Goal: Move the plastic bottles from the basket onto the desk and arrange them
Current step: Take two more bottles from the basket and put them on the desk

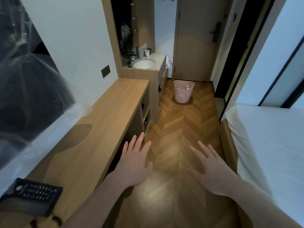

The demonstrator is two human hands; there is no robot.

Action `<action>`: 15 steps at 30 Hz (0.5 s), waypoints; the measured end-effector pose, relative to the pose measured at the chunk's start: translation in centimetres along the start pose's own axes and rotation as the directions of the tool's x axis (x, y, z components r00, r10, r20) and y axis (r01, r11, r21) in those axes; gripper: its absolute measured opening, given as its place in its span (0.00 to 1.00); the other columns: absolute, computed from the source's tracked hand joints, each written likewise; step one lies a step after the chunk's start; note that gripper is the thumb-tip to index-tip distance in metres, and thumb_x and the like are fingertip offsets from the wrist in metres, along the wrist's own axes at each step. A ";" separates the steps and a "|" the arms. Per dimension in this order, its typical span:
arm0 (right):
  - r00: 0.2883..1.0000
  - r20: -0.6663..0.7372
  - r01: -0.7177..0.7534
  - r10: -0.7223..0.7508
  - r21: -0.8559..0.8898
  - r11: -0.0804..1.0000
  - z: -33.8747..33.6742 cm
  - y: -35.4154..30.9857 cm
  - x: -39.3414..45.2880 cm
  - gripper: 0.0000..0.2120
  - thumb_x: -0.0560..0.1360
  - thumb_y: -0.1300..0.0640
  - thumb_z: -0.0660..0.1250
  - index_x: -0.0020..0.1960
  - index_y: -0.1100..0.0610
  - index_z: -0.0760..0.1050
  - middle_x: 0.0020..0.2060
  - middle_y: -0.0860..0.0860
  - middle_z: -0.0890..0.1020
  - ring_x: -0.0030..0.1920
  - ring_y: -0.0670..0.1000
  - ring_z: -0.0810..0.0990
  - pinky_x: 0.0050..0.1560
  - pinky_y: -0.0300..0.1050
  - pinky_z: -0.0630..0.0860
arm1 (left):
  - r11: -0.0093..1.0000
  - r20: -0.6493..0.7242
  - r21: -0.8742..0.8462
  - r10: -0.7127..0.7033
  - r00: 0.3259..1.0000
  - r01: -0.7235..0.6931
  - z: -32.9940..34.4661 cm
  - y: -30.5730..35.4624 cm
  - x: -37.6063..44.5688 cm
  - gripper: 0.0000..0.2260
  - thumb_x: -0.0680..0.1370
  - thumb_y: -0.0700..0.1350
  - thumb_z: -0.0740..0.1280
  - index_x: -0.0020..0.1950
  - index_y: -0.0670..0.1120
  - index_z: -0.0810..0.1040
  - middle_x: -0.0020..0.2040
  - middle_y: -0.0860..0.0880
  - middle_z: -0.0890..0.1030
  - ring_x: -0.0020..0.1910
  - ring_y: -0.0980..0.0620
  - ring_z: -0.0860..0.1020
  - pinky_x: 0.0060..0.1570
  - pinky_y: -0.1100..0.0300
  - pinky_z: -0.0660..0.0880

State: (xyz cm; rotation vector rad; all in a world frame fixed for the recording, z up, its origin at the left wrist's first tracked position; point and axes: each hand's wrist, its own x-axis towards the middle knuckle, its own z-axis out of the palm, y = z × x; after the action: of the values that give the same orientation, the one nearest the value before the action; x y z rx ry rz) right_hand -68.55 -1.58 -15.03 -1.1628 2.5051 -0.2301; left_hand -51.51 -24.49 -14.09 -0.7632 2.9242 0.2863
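Two bare hands, left hand (134, 163) and right hand (212, 170), spread flat and empty above the floor; one pink plastic basket (182, 93), its bottles too small to count, stands well ahead beyond the long wooden desk (98, 129).

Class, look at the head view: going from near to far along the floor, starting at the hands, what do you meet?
Left hand and right hand → bare floor → pink basket holding bottles → door.
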 end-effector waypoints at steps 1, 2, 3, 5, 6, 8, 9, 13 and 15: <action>1.000 0.004 -0.013 0.013 0.009 1.000 -0.3 1.0 1.2 0.41 0.82 0.28 0.56 0.87 0.39 0.40 0.85 0.44 0.35 0.85 0.55 0.34 0.84 0.58 0.44 | 1.000 0.007 0.016 0.008 1.000 -0.008 -0.2 0.3 1.7 0.33 0.84 0.61 0.57 0.85 0.58 0.44 0.83 0.52 0.33 0.82 0.47 0.35 0.80 0.46 0.37; 1.000 0.006 -0.022 0.022 0.020 1.000 -0.7 2.0 2.5 0.41 0.82 0.29 0.56 0.87 0.39 0.40 0.85 0.43 0.35 0.85 0.55 0.34 0.84 0.58 0.44 | 1.000 0.017 0.027 0.014 1.000 -0.014 -0.2 0.7 3.4 0.33 0.84 0.61 0.57 0.85 0.57 0.44 0.83 0.52 0.33 0.82 0.47 0.35 0.81 0.44 0.38; 1.000 0.006 -0.025 0.025 0.027 0.999 -1.0 3.1 3.8 0.40 0.82 0.29 0.56 0.86 0.39 0.40 0.85 0.43 0.36 0.85 0.55 0.34 0.84 0.58 0.44 | 0.999 0.030 0.032 0.018 0.999 -0.019 -0.3 1.1 5.1 0.33 0.84 0.61 0.56 0.85 0.57 0.43 0.83 0.52 0.32 0.82 0.47 0.34 0.82 0.43 0.39; 1.000 0.000 -0.023 0.023 0.029 0.999 -1.8 5.2 6.8 0.40 0.82 0.29 0.56 0.87 0.39 0.41 0.86 0.44 0.37 0.85 0.55 0.35 0.84 0.58 0.45 | 1.000 0.045 0.023 0.018 0.999 -0.019 -0.3 1.9 8.7 0.33 0.85 0.60 0.56 0.85 0.57 0.43 0.83 0.52 0.32 0.82 0.47 0.33 0.81 0.43 0.39; 1.000 -0.005 -0.024 0.025 0.031 0.999 -2.3 6.3 8.4 0.40 0.82 0.29 0.56 0.87 0.39 0.41 0.86 0.44 0.37 0.86 0.55 0.36 0.84 0.58 0.46 | 1.000 0.045 0.018 0.013 0.999 -0.014 -0.3 2.3 10.6 0.33 0.85 0.60 0.56 0.85 0.57 0.43 0.83 0.52 0.32 0.82 0.47 0.33 0.81 0.43 0.38; 1.000 -0.003 -0.029 0.029 0.040 0.999 -3.5 8.4 11.5 0.40 0.82 0.30 0.57 0.87 0.39 0.42 0.86 0.43 0.38 0.86 0.55 0.37 0.84 0.58 0.47 | 1.000 0.035 0.011 0.004 0.999 -0.004 -0.4 3.4 14.2 0.33 0.84 0.60 0.57 0.85 0.57 0.43 0.83 0.52 0.33 0.82 0.47 0.33 0.81 0.43 0.38; 1.000 0.002 -0.030 0.030 0.053 0.998 -4.2 9.6 13.0 0.40 0.82 0.30 0.57 0.87 0.39 0.42 0.86 0.43 0.38 0.86 0.55 0.37 0.85 0.58 0.47 | 1.000 0.030 0.009 0.001 1.000 -0.002 -0.5 4.1 16.1 0.34 0.84 0.60 0.57 0.85 0.57 0.43 0.84 0.52 0.33 0.82 0.47 0.34 0.81 0.43 0.38; 0.999 0.031 -0.040 0.039 0.045 0.998 -7.8 14.2 19.3 0.40 0.82 0.30 0.57 0.87 0.38 0.41 0.86 0.44 0.36 0.86 0.55 0.36 0.85 0.60 0.45 | 0.999 0.042 0.013 -0.030 0.999 0.029 -1.6 6.9 23.4 0.34 0.84 0.61 0.57 0.85 0.57 0.43 0.84 0.51 0.34 0.82 0.46 0.34 0.82 0.42 0.40; 0.998 0.040 -0.042 0.040 0.033 0.999 -9.7 16.2 22.2 0.40 0.82 0.29 0.57 0.87 0.38 0.41 0.86 0.44 0.35 0.86 0.56 0.35 0.84 0.61 0.43 | 0.999 0.038 0.004 -0.044 0.998 0.044 -2.1 8.2 26.5 0.34 0.84 0.61 0.57 0.85 0.57 0.43 0.83 0.51 0.33 0.82 0.47 0.33 0.82 0.42 0.39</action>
State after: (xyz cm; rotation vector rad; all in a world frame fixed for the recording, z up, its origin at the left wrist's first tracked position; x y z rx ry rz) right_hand -96.90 -8.07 -16.65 -1.0910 2.4784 -0.2352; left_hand -78.64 -30.43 -14.72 -0.8106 2.8675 0.2885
